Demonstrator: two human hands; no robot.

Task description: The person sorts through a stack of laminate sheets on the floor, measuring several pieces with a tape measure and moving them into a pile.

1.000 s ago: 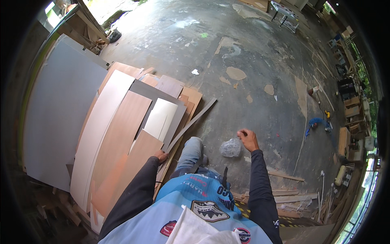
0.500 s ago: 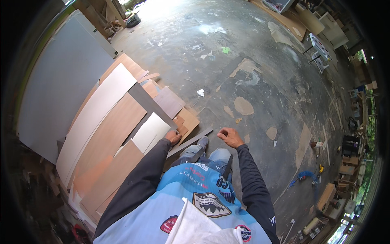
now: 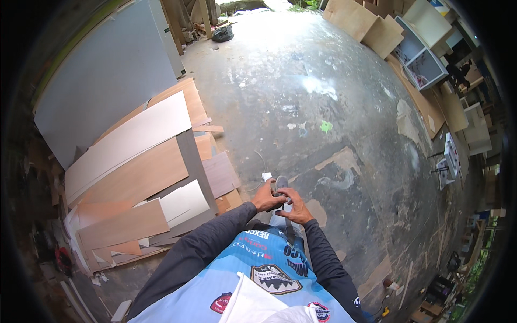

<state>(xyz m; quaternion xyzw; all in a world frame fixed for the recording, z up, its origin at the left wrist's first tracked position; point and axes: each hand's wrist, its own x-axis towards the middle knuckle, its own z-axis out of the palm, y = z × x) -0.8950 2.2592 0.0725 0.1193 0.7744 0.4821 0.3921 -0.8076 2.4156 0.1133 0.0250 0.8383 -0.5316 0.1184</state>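
Note:
My left hand and my right hand meet in front of my body, above my shoes. The left fingers are curled closed around something small and dark, too hidden to name. My right fingers are bent towards the left hand, thumb below, and seem to close on the same dark thing. A grey shoe shows just beyond them. To the left of my hands lies a pile of boards: a white panel, a wood-toned panel and a smaller white piece.
A large grey panel stands at the far left. Beyond my hands, a small white scrap lies on the stained concrete floor. A black bag sits at the back. At right are an open grey cabinet and a white stool-like piece.
My left hand has left the board pile and come to the right, up against my right hand. The view has turned rightward, away from the pile. The grey strip near my feet no longer shows.

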